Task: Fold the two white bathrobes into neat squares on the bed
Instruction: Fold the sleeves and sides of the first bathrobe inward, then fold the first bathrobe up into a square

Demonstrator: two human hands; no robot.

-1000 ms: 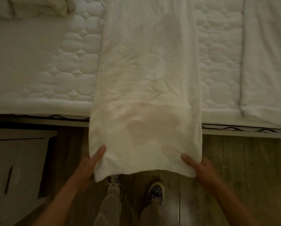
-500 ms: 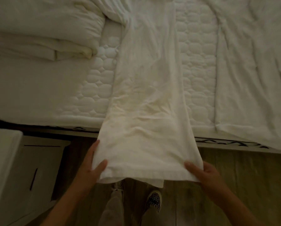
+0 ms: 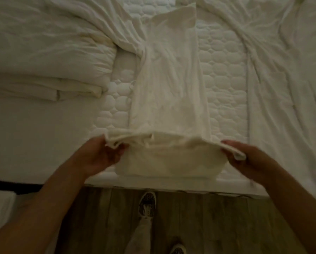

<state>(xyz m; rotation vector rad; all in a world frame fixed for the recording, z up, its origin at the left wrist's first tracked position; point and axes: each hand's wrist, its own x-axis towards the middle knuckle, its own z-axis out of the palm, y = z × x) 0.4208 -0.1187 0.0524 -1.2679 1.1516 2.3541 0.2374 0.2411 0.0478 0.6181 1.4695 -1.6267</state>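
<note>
two hands [image 3: 98, 156] [image 3: 248, 158], long creased bathrobe [image 3: 170, 88]

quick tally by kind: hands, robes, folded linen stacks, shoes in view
hands: 2, left, right
robes: 2, one held, one flat at right
folded linen stack: 1
shoes: 2, and
total: 7

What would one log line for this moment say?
fold bathrobe | left hand, right hand grip hem corners | hem lifted over bed
</note>
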